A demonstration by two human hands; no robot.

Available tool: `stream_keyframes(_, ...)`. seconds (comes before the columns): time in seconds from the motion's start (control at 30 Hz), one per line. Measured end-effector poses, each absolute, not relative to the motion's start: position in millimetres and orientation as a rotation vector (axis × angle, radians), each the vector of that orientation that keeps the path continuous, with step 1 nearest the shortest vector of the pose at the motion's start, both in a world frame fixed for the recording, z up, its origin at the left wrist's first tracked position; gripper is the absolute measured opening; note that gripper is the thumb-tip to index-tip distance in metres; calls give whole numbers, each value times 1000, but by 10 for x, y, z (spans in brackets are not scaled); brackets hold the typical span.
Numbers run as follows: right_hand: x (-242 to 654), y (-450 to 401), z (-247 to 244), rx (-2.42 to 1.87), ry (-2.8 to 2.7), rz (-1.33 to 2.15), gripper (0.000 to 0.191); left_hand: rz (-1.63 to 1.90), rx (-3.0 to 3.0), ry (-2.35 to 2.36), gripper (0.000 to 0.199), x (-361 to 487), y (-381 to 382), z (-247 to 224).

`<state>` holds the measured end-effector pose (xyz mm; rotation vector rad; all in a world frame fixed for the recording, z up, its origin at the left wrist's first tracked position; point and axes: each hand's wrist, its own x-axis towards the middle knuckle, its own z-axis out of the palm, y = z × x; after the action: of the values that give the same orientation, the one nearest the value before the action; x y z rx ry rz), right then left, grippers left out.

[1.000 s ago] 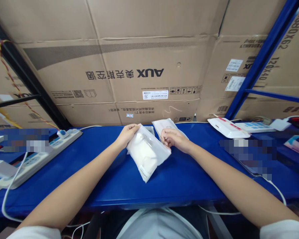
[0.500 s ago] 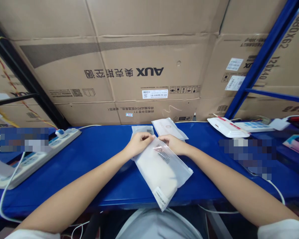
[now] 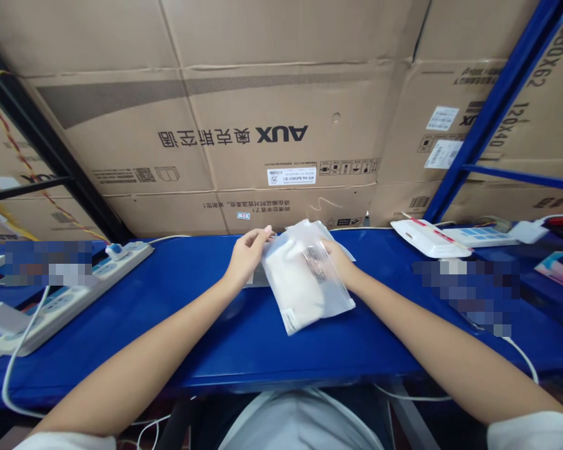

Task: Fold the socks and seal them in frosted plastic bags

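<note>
Holding a translucent pouch [image 3: 295,281] tilted over the middle of the blue table [image 3: 206,353], between left hand [image 3: 244,253] and right hand [image 3: 340,261], probably to steady both sides against the weight of the white contents, seen gathered toward the lower part. Pinching the upper left corner with left thumb and forefinger pressed together, likely enough for so thin a film. Reaching around the opposite edge with the right hand, partly behind the film; cannot tell from here whether closed on it or merely propping it. Overlapping a white packet [image 3: 327,232] farther back and a grey packet [image 3: 261,277] beside the left hand, both laid flat on the table, perhaps for short reach. Flanked at left by a power strip [image 3: 60,300] and at right by a white case [image 3: 422,240], presumably set apart to leave room for the forearms.
</note>
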<state>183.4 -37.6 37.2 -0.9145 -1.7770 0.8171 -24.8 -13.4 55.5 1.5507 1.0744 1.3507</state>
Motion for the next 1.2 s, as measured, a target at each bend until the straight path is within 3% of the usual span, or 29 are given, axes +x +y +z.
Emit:
stream_keyframes(0.1,1885,-380,414,-949,-1727,585,33,1180,1366,975,58,-240,-120,512)
stream_keyframes(0.27,1960,-338,429,-996,-1761,379,43,1137,1354,819,43,-199,-159,439)
stream_keyframes(0.5,1938,-278,384,-1061,-1858,765,29,984,1455,790,39,-186,-250,490)
stream_keyframes(0.83,1811,-399,469,-884,-1218,1085,45,1285,1030,840,44,-234,-67,452)
stream_keyframes(1.03,2021,-172,549,-699,-891,930,39,1383,893,897,33,-445,202,448)
stream_keyframes(1.2,2391,73,580,-761,-853,777,37,1174,950,985,20,-460,245,406)
